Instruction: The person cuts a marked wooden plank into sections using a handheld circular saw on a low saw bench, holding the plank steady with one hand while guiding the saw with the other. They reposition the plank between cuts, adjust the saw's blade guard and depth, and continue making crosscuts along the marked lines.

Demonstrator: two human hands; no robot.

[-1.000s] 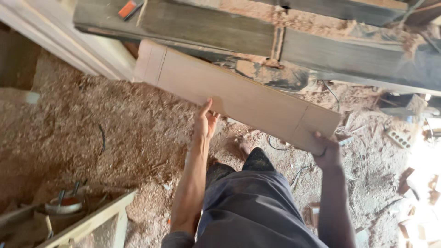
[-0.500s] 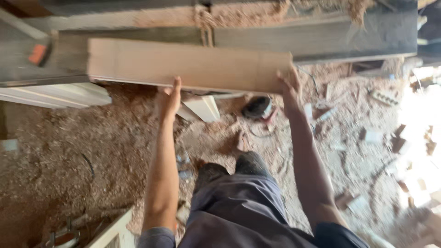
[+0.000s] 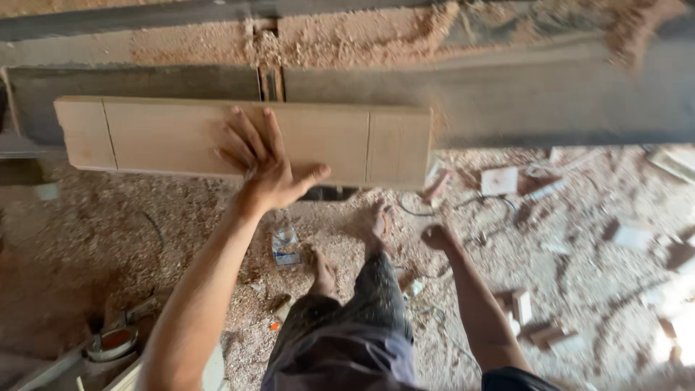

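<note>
A long pale wooden board (image 3: 166, 134) lies flat on the grey machine table (image 3: 550, 101), with thin pencil lines across it near each end. My left hand (image 3: 264, 163) rests palm down on the board's near edge, fingers spread. My right hand (image 3: 436, 237) hangs below the table, away from the board, fingers curled and holding nothing. My bare feet (image 3: 376, 221) stand on the sawdust floor below.
Sawdust is heaped along the machine's back (image 3: 347, 40). A small plastic bottle (image 3: 284, 242) lies on the floor by my feet. Several wood offcuts (image 3: 521, 308) and scraps litter the floor at right. A round metal tool part (image 3: 112, 342) sits at lower left.
The board has been brought from the air down flat onto the machine table. My right hand has let go of its right end and dropped away; my left hand now presses on top.
</note>
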